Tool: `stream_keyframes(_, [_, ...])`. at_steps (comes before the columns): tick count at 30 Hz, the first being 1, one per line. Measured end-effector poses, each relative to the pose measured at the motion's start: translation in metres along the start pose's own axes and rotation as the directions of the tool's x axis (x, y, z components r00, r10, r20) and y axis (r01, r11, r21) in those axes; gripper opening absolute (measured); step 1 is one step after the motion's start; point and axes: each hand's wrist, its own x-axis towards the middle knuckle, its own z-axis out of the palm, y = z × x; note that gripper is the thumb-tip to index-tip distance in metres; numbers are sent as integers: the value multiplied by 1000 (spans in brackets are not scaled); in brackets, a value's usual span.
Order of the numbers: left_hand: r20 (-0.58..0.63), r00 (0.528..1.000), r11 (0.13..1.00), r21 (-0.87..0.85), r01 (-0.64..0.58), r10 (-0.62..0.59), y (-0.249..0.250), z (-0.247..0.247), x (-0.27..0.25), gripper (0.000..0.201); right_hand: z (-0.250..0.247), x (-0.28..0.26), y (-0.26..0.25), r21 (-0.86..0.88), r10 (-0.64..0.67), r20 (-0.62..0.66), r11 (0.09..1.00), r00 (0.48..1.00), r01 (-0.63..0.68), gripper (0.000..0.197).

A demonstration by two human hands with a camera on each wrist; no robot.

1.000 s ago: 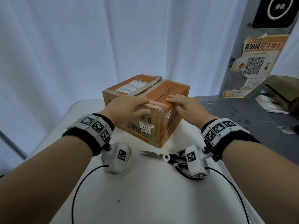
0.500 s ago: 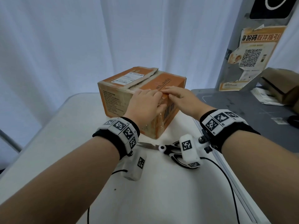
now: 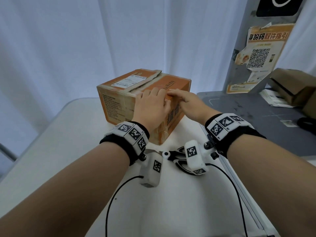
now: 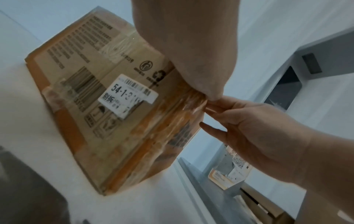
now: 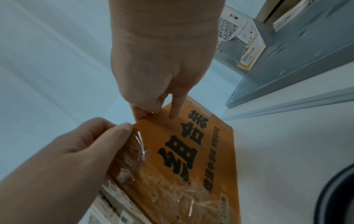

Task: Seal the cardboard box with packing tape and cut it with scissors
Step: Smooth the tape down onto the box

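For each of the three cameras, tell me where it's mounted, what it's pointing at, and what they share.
Head: on the head, looking down at box, scissors; both forearms show.
Left wrist: under left hand, facing the box's labelled side; right hand shows.
Right wrist: under right hand, facing the orange side.
Shared: both hands on the box.

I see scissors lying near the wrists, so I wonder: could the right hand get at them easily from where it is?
Probably yes. The scissors lie on the white table under the right wrist, nothing on them; the right hand rests on the cardboard box.
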Motion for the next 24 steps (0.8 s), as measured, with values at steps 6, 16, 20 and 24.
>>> stream_keyframes(6, [27,1000,995,100,-15,13,0,8,-8,38,1,-6,7,-48,-37,37,998,999,39,60])
stream_keyframes(16, [100,965,892,-414,-183,244,-63,-29,-7,31,24,-12,-20,-114,-188,-102,978,977,176,50])
stream_keyframes(20, [72,963,874,-440,-205,262,-71,-16,-6,31,41,-13,-13,-174,-224,-176,966,959,193,49])
stream_keyframes(24, [104,952,897,-378,-229,287,-81,-23,1,36,29,-10,-5,-241,-257,-61,941,964,236,49])
